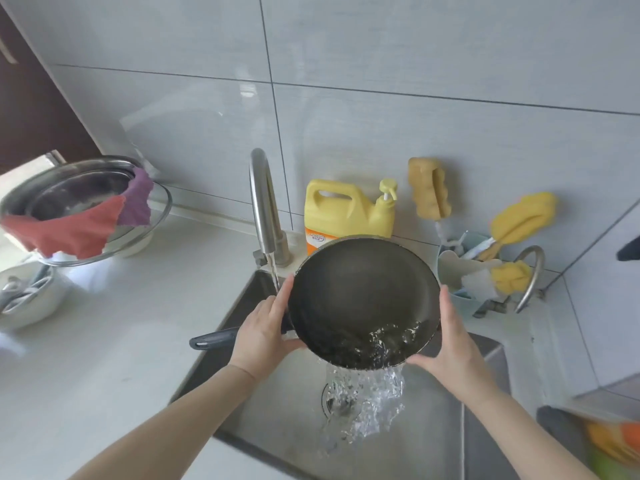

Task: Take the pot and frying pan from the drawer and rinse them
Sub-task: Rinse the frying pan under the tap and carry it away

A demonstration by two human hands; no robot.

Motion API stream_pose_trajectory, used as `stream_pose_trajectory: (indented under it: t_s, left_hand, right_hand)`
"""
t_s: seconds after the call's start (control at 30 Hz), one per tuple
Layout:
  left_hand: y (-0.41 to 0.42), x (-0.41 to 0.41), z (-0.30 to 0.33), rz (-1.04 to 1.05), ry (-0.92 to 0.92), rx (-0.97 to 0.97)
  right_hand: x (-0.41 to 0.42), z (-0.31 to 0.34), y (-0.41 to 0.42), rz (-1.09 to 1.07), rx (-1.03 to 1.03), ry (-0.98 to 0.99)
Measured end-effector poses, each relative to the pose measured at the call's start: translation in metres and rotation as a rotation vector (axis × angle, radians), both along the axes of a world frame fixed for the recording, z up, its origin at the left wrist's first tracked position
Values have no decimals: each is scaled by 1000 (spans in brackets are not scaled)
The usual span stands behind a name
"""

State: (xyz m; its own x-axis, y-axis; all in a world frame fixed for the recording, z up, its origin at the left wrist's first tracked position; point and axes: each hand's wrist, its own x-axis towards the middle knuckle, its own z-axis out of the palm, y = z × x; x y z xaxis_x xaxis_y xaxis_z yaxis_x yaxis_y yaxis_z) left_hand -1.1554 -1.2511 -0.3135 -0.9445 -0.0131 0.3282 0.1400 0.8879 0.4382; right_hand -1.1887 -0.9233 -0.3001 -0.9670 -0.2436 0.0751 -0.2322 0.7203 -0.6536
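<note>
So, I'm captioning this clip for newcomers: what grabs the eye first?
The dark frying pan, held tilted over the sink by the left hand and right hand, with water spilling off its near edge. Next, the yellow detergent jug behind it by the wall.

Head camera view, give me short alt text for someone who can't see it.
Two bare hands, left hand and right hand, tilt a dark frying pan over a steel sink, pouring water toward the drain while the faucet runs. A yellow detergent jug stands behind the pan.
</note>
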Motion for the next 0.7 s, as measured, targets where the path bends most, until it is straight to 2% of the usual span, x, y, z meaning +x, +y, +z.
stream_pose_trajectory:
  t_s: [0.13,0.27,0.33,0.47,0.57,0.6,0.7]
  left_hand:
    - [20,-4,11,-6,269,-38]
    - [32,-15,33,-14,497,-100]
    - [36,-19,47,-32,587,-121]
    - [42,-21,71,-21,698,-121]
    - [43,-21,80,-33,738,-137]
    - [42,-21,79,-41,715,-130]
    - [40,-15,64,-63,477,-73]
  right_hand:
    - [0,14,15,-82,23,173]
    - [-1,43,26,-70,-9,507]
    - [-2,60,31,-63,-37,597]
    - [-2,90,35,-126,-60,614]
    - [4,99,42,-107,-132,432]
    - [6,95,42,-119,-114,337]
    - [11,90,40,-93,-25,348]
